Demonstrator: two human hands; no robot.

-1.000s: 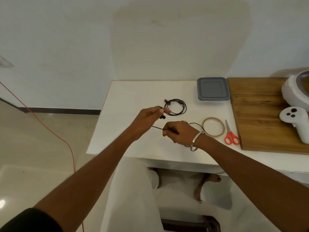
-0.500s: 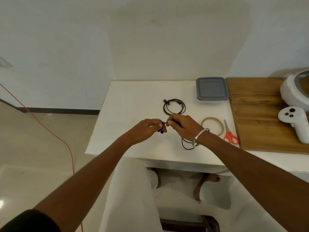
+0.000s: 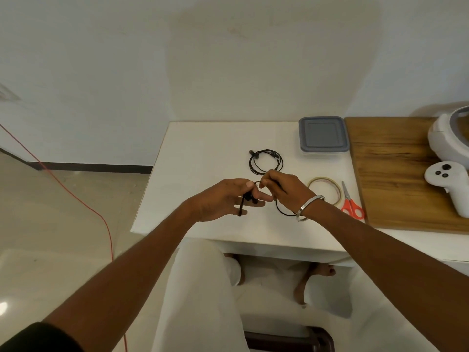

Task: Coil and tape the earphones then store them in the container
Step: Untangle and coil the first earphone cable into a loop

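My left hand (image 3: 223,199) holds the earbud end of a black earphone cable (image 3: 284,210) over the white table (image 3: 203,153), the buds dangling between its fingers. My right hand (image 3: 284,189) pinches the same cable just to the right, and a loop of it hangs below my wrist. A second black earphone (image 3: 266,161) lies coiled on the table behind my hands. A grey-lidded container (image 3: 322,134) stands shut at the back right. A roll of clear tape (image 3: 326,189) lies beside my right wrist.
Red-handled scissors (image 3: 351,204) lie right of the tape. A wooden board (image 3: 396,174) at the right carries a white headset (image 3: 449,133) and a white controller (image 3: 449,181). A red cord (image 3: 76,196) runs across the floor at the left.
My hands came together from apart, and my right hand carried the cable up and round toward the left fingers, forming a loop. The coiled earphone, tape and scissors have not moved.
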